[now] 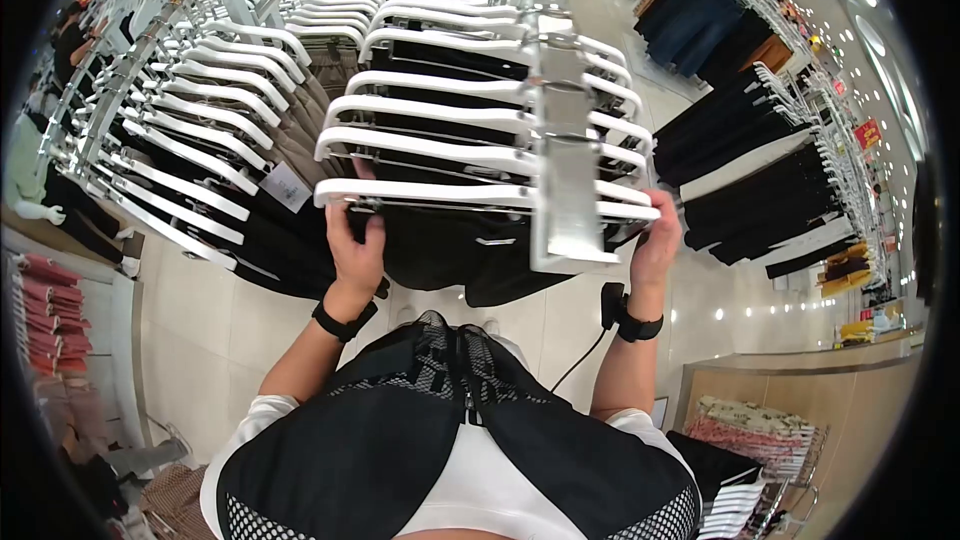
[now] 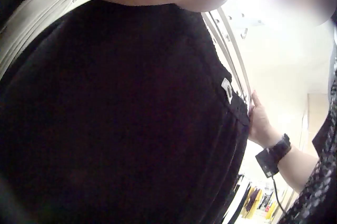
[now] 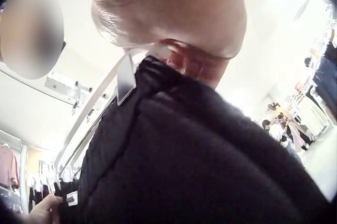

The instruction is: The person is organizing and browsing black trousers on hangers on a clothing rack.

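At the left, we see a side rack's white hangers (image 1: 205,130) bearing dark and beige garments. Next, the left hand (image 1: 352,255) holds the left end of the front hanger (image 1: 440,192), its fingers behind and thumb in front; we cannot tell how much fabric is caught with it. Between the hands hangs the black garment (image 1: 440,250), below the front hanger and near the end of the metal rail (image 1: 570,200). We judge the cloth soft, light and limp, the hanger stiff and smooth; both hanger ends seem the sound place to grip. The right hand (image 1: 657,245) curls its fingers round the right end, beside the waistband's corner. Farther right stand racked dark garments (image 1: 755,200).
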Demonstrator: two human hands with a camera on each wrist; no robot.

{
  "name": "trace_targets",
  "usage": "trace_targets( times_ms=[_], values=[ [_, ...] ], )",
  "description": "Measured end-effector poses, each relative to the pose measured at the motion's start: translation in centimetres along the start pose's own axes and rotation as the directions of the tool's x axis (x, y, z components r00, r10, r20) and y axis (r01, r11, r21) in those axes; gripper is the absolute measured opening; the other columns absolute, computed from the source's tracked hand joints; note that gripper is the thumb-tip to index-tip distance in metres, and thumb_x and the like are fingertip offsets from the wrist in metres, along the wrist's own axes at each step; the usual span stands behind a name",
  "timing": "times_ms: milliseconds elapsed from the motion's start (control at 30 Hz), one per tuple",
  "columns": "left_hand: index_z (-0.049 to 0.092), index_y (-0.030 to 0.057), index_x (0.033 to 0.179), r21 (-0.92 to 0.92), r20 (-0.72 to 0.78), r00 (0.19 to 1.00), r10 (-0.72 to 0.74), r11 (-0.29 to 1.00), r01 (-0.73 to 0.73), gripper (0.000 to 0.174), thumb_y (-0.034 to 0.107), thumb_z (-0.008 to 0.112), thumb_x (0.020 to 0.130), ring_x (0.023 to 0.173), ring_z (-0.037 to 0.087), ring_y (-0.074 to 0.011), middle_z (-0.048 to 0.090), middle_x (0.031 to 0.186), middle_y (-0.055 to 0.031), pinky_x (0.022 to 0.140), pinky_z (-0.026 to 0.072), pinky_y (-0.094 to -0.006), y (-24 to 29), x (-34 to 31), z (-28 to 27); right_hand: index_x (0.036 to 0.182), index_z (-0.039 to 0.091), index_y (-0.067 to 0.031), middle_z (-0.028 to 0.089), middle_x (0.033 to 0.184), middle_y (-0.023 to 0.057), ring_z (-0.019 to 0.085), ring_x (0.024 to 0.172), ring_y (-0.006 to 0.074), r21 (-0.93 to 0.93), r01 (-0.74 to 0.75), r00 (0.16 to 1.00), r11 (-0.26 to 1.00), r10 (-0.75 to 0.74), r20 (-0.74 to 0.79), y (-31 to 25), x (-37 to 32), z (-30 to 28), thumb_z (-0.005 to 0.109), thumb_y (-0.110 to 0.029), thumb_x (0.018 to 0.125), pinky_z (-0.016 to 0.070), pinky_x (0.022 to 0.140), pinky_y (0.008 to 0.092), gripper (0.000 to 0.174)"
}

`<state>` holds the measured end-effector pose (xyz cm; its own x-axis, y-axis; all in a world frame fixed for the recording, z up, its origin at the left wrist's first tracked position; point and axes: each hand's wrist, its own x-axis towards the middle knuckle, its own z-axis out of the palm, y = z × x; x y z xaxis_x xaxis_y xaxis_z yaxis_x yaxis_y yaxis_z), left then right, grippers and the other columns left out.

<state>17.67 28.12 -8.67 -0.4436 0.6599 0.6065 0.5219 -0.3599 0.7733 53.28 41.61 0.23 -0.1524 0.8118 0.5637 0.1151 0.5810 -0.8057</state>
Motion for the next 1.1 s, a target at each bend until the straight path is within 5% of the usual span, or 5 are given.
trace_targets(
  times_ms=[200, 367, 467, 700, 1100],
  values=[
    [0.035, -0.0064, 0.147, -0.152, -0.188, 0.973, -0.136, 0.982, 0.108, 0.052, 0.005, 0.046, 0.098, 0.137, 0.043, -0.0241, 0.042, 0.152, -0.0162, 0.116, 0.0295, -0.0367, 1.5, -0.2, 3.1, 0.099, 0.062, 0.0023, 0.059, 0.086, 0.0030, 0.052, 0.077, 0.0120, 0.136, -0.065, 0.927, 0.989, 0.010, 0.375, -0.9, 1.7, -3.3, 0.055, -0.046, 0.099, 0.0423, 0.069, 0.0261, 0.049],
    [0.044, -0.0066, 0.134, 0.170, -0.413, 0.888, -0.200, 0.942, 0.291, 0.041, 0.009, 0.050, 0.097, 0.114, 0.054, -0.0250, 0.054, 0.126, -0.0164, 0.103, 0.0397, -0.0354, 4.2, -2.0, 3.7, 0.093, 0.059, 0.0009, 0.057, 0.078, 0.0051, 0.052, 0.072, 0.0145, 0.126, -0.059, 0.853, 0.990, -0.016, 0.522, -0.5, 3.0, -4.0, 0.062, -0.044, 0.095, 0.0433, 0.067, 0.0275, 0.045],
    [0.034, -0.0062, 0.145, 0.142, -0.501, 0.814, -0.296, 0.899, 0.414, 0.052, 0.016, 0.051, 0.101, 0.129, 0.047, -0.0257, 0.045, 0.144, -0.0192, 0.111, 0.0337, -0.0361, 5.5, -4.8, 4.6, 0.085, 0.057, -0.0003, 0.055, 0.072, 0.0050, 0.050, 0.067, 0.0158, 0.190, 0.003, 0.843, 0.982, -0.105, 0.528, -0.2, 3.7, -3.6, 0.065, -0.042, 0.093, 0.0426, 0.063, 0.0284, 0.043],
    [0.038, -0.0013, 0.145, 0.271, -0.426, 0.892, -0.152, 0.919, 0.286, 0.052, 0.010, 0.052, 0.097, 0.139, 0.040, -0.0306, 0.036, 0.154, -0.0190, 0.113, 0.0343, -0.0412, 9.1, -7.9, 6.4, 0.074, 0.050, -0.0015, 0.045, 0.064, 0.0077, 0.043, 0.058, 0.0193, 0.190, 0.133, 0.773, 0.973, -0.222, 0.594, 0.1, 4.7, -3.5, 0.071, -0.030, 0.086, 0.0380, 0.054, 0.0312, 0.037],
    [0.046, 0.0012, 0.136, 0.150, -0.401, 0.874, -0.275, 0.921, 0.359, 0.037, 0.006, 0.048, 0.099, 0.129, 0.049, -0.0187, 0.045, 0.147, -0.0121, 0.102, 0.0414, -0.0300, 10.1, -11.2, 7.3, 0.080, 0.054, -0.0006, 0.049, 0.072, 0.0077, 0.046, 0.066, 0.0201, 0.297, 0.068, 0.794, 0.953, -0.232, 0.562, 1.0, 3.5, -3.0, 0.071, -0.036, 0.087, 0.0400, 0.060, 0.0316, 0.040]
  ],
)
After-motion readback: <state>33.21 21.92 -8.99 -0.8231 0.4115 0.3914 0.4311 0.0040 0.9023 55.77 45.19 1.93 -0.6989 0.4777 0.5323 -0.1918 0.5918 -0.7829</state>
